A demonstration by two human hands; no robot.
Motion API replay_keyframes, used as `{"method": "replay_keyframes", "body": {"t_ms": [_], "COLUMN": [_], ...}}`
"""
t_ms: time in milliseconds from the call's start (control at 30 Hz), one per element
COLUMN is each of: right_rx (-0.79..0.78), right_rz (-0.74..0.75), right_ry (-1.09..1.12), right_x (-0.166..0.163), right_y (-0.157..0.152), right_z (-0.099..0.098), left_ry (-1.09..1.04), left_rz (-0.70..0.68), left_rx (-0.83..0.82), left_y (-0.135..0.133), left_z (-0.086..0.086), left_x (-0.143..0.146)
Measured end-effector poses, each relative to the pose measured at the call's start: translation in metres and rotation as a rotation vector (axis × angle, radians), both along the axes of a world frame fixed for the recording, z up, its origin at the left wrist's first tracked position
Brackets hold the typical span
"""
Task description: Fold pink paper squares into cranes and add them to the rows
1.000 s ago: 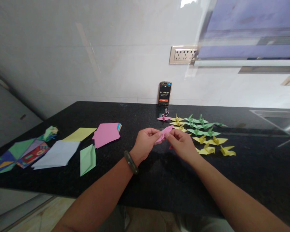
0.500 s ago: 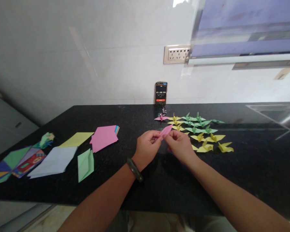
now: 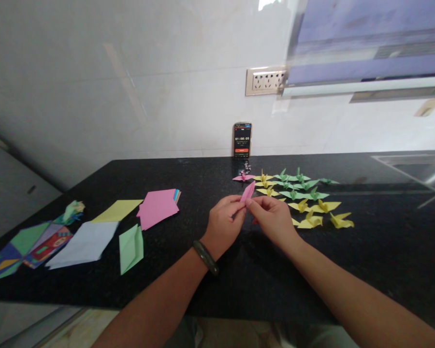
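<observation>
A narrow folded piece of pink origami paper (image 3: 248, 191) points up and away between my hands, above the dark counter. My left hand (image 3: 225, 220), with a dark bangle on its wrist, is closed on the paper's lower left part. From the other side my right hand (image 3: 271, 216) pinches its lower right edge between thumb and fingers. The paper's lower end is hidden by the fingers. Just beyond and to the right stand folded yellow cranes (image 3: 310, 221) and green cranes (image 3: 293, 194) in rows. A pink crane (image 3: 243, 177) sits at the back.
A phone (image 3: 242, 140) showing a timer leans on the wall. To the left lie a stack of pink paper (image 3: 157, 209), a folded green sheet (image 3: 131, 249), white paper (image 3: 85, 245), a yellow sheet (image 3: 118, 210) and a colourful packet (image 3: 29, 249). The counter (image 3: 203, 309) has its front edge near me.
The folded pink paper has turned more upright, its tip shifting slightly left and up. Both hands stay closed on it. The view has shifted slightly.
</observation>
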State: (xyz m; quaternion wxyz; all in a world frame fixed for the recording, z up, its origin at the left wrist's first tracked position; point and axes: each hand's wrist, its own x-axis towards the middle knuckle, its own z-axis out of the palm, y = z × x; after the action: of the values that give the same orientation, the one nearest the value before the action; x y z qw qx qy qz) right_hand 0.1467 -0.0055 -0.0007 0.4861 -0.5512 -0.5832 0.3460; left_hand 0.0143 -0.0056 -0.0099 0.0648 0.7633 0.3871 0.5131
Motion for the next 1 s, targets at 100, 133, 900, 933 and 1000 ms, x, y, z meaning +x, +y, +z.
{"method": "replay_keyframes", "body": {"t_ms": [100,133,900,933,1000], "right_rx": [0.013,0.019,0.182,0.171,0.16], "right_rz": [0.026,0.051,0.253,0.255,0.255], "right_ry": [0.038,0.04,-0.115,-0.096,-0.076], "right_x": [0.002,0.003,0.013,0.012,0.012], "right_y": [0.003,0.004,0.009,0.009,0.009], "right_z": [-0.001,0.0,0.005,0.004,0.004], "left_ry": [-0.063,-0.116,-0.535,-0.582,-0.681], "left_rz": [-0.036,-0.042,-0.089,-0.108,-0.14], "left_rx": [-0.044,-0.088,-0.565,-0.596,-0.66], "left_y": [-0.001,-0.002,0.001,0.0,0.0], "left_z": [0.001,0.001,0.009,0.01,0.012], "left_x": [0.001,0.001,0.001,0.001,0.002]}}
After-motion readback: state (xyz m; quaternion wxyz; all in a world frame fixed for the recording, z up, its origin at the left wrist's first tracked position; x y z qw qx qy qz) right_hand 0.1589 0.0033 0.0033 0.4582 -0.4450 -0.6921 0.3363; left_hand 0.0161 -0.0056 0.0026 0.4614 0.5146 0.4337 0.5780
